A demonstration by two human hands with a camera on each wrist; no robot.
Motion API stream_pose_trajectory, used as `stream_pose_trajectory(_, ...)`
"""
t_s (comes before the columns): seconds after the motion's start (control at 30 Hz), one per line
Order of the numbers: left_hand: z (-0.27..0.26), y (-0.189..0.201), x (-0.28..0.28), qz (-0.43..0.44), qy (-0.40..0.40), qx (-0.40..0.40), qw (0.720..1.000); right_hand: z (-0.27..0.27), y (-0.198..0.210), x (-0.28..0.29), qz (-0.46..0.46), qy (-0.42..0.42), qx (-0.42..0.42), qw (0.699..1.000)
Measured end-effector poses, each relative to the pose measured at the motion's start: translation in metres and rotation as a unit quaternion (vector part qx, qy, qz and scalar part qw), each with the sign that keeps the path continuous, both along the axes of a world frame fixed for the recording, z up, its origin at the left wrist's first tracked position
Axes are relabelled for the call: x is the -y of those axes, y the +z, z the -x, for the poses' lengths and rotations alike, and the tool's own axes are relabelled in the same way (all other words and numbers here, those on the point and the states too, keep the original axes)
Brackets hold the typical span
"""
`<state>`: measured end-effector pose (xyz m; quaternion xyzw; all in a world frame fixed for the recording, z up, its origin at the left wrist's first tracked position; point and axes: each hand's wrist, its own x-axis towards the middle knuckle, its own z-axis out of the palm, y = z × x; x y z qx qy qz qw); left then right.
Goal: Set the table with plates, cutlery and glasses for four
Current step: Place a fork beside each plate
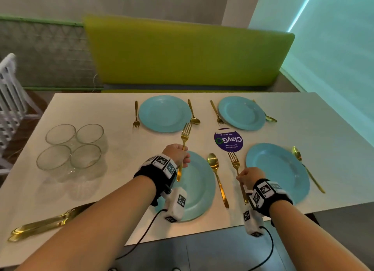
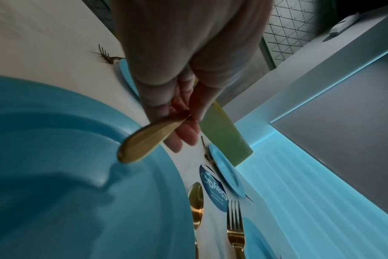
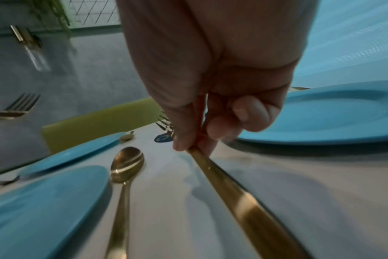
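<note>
Four blue plates lie on the white table (image 1: 323,141). My left hand (image 1: 183,159) grips a gold fork (image 1: 185,137) by its handle and holds it lifted, tines away from me, over the left rim of the near-left plate (image 1: 200,187). In the left wrist view the fingers (image 2: 184,133) pinch the fork's handle (image 2: 144,142) above that plate (image 2: 55,175). My right hand (image 1: 240,176) pinches a second gold fork (image 1: 234,163) just left of the near-right plate (image 1: 279,173); its handle (image 3: 233,189) slants low over the table.
A gold spoon (image 1: 214,165) lies between the near plates. The two far plates (image 1: 164,114) (image 1: 241,113) have a fork and a spoon beside each. Several glasses (image 1: 72,147) stand grouped at the left. Gold knives (image 1: 44,224) lie near the front left edge. A purple sticker (image 1: 228,140) marks the middle.
</note>
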<state>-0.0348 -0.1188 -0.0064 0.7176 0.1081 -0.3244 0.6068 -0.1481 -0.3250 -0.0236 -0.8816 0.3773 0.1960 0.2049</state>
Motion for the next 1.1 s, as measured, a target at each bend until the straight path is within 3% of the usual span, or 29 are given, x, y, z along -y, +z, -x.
stream_pose_trajectory(0.5, 0.016, -0.011, 0.023, 0.000, 0.038, -0.007, 0.999, -0.003, -0.018, 0.010, 0.085, 0.048, -0.051, 0.994)
stream_pose_trajectory(0.73, 0.018, -0.012, 0.030, -0.003, 0.040, 0.007, 0.999, 0.003, -0.022, 0.020, 0.073, -0.026, 0.005, 0.997)
stream_pose_trajectory(1.1, 0.023, -0.018, 0.035, -0.012, 0.025, 0.011, 1.000, 0.007, -0.019, 0.032, 0.070, -0.057, 0.026, 0.996)
